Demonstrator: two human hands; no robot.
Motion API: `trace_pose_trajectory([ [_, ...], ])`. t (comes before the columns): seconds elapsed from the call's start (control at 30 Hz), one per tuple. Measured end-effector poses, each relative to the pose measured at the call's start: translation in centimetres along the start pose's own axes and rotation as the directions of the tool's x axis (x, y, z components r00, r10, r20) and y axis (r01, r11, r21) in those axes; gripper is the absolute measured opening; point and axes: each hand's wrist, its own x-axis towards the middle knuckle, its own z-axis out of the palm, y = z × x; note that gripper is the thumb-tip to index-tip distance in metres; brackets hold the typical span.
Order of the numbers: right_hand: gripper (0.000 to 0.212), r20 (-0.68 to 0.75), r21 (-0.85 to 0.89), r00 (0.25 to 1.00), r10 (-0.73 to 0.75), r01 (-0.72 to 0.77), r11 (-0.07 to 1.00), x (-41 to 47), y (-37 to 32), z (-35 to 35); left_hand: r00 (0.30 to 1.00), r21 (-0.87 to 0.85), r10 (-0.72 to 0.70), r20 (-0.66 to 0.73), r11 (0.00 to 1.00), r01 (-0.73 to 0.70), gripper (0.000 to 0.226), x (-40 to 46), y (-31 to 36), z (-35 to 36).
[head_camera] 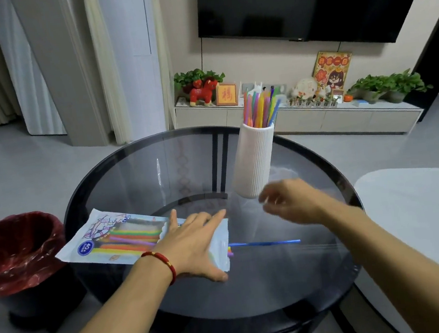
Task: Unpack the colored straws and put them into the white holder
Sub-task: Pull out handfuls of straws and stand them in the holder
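A straw packet [112, 238] with colored straws inside lies flat on the round glass table [292, 280]. My left hand [193, 239] presses flat on the packet's open right end, fingers straight. One blue straw [264, 243] pokes out of the opening and lies on the glass. My right hand [290, 202] hovers blurred above the table, between the blue straw and the white ribbed holder [254, 162], fingers loosely curled and holding nothing. The holder stands upright at the table's far side with several colored straws [259, 108] in it.
A bin with a red liner [18, 247] sits on the floor left of the table. A white surface [421, 213] lies to the right. A low cabinet [303, 119] with plants and ornaments stands beyond the table, under a wall television [304, 0].
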Motion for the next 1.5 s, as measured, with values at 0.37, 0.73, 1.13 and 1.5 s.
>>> trace_pose_trajectory([
  [0.37,0.015,-0.109,-0.01,0.971,-0.212,0.212,0.977,-3.8,-1.0,7.3,0.998,-0.027,0.023,-0.06,0.999,-0.025,0.126,-0.6,0.8,-0.7],
  [0.73,0.022,-0.216,0.561,0.96,-0.179,0.272,0.781,-3.2,-3.3,10.5,0.982,-0.063,0.064,-0.175,0.995,-0.076,0.118,-0.6,1.9,-0.7],
  [1.13,0.043,-0.128,0.355,0.97,-0.207,0.239,0.904,-3.8,-0.9,8.8,0.98,-0.057,0.045,-0.193,0.997,-0.057,0.115,-0.1,2.1,-0.4],
  [1.5,0.017,-0.173,0.448,0.979,-0.11,0.178,0.876,-4.0,1.8,6.8,0.999,0.029,-0.051,-0.018,0.998,0.051,0.103,-0.3,1.3,-0.8],
])
